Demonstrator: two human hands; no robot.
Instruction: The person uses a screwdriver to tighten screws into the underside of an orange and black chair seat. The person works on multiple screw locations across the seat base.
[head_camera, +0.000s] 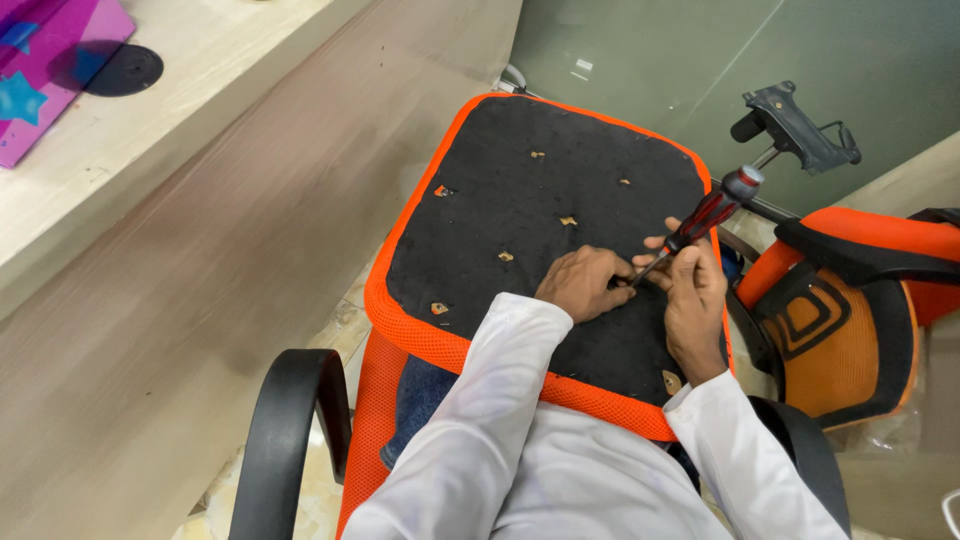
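I hold the screwdriver (700, 222) in my right hand (692, 300), fingers wrapped around the lower part of its red-and-black handle, the shaft slanting down and to the left toward the black underside of the orange seat cushion (540, 190) that rests across my lap. To drive well here, I judge that the tip wants to sit square in whatever fastener lies under it (my fingers hide the tip, so I cannot tell if it is seated), and the slant of the shaft looks steep enough that I should raise the handle nearer to upright before pressing and turning. My left hand (583, 282) lies knuckles-up on the black board, fingers curled in and pinched around the shaft near its tip to steady it. Both forearms come in from below in white sleeves, wrists close together, my right wrist bent back. Several small holes show in the board, well apart from my hands.
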